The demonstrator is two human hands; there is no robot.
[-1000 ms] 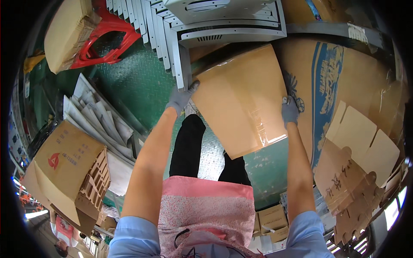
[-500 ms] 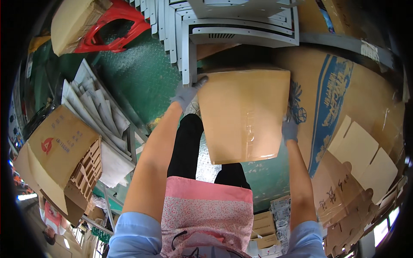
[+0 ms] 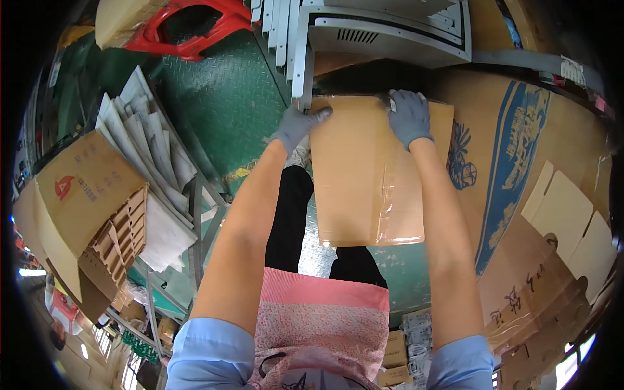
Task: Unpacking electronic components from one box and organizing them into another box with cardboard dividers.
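A brown cardboard box [image 3: 361, 175] stands in front of my legs, a strip of clear tape shining on its near part. My left hand [image 3: 298, 129], in a grey glove, grips the box's far left corner; its thumb lies on the cardboard and its other fingers are partly hidden. On the far edge, right of the middle, my right hand [image 3: 409, 118] has its gloved fingers curled over the rim. Grey metal frames [image 3: 302, 68] with a slotted panel [image 3: 364, 39] are stacked just beyond the box, close to my left hand.
A large carton with a blue printed band [image 3: 504, 175] leans along the right, flattened cardboard [image 3: 520, 292] nearer me. At left are white sheets [image 3: 146, 149] and an open carton with dividers [image 3: 91, 188]. A red plastic part [image 3: 185, 45] lies far left on the green floor [image 3: 227, 91].
My right hand has moved from the box's right side to its far edge. My left hand stays at the far left corner. The view has shifted slightly.
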